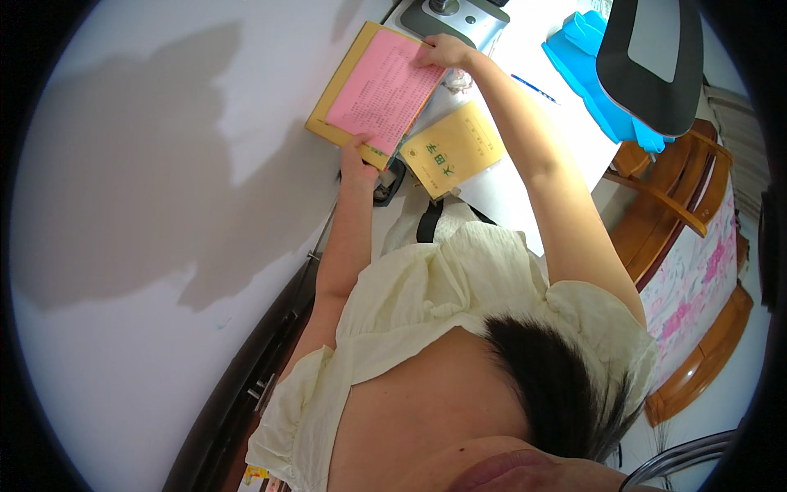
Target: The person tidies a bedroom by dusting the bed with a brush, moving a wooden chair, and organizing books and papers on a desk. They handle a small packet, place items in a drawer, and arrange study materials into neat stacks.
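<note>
In both hands I hold a stack of thin booklets, with a pink printed sheet on top and a yellow-brown booklet showing under it. My left hand grips the near edge, thumb over the booklet. At the far right corner, my right hand presses its thumb on the pink sheet. The stack is raised beside the white wall, by the desk's left edge. A yellow exercise book with green lettering lies on the white desk, just right of the stack.
A grey lamp base stands behind the stack. The dark lamp head overhangs a blue plastic object. A blue pencil lies on the desk. Wooden furniture and floral bedding are at right.
</note>
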### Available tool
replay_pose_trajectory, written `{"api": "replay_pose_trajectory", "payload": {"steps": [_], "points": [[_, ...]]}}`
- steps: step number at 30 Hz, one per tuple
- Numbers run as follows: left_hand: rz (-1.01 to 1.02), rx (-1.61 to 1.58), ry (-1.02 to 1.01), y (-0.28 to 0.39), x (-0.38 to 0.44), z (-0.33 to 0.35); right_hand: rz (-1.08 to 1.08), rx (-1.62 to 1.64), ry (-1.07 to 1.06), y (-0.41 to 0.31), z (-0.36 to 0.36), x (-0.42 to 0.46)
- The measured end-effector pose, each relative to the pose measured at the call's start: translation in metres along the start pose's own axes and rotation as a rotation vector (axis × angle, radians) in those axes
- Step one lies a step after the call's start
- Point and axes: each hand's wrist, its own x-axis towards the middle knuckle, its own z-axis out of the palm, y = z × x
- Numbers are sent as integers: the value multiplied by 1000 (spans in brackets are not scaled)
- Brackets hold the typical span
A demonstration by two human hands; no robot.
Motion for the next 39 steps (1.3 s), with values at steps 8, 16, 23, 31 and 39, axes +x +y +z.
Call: {"api": "replay_pose_trajectory", "payload": {"steps": [8,16,23,31,39], "points": [[-71,-35,10,1,6,-3,-94,54,-17,34,0,-40],[-14,-13,13,0,9,-3,-140,-305,521,64,50,-89],[49,-17,-18,-1,4,10,-28,-363,500,61,45,-105],[36,144,49,7,-4,20,-89,-264,719,58,54,-120],[66,111,152,19,-30,6,118,-68,796,66,74,-198]]}}
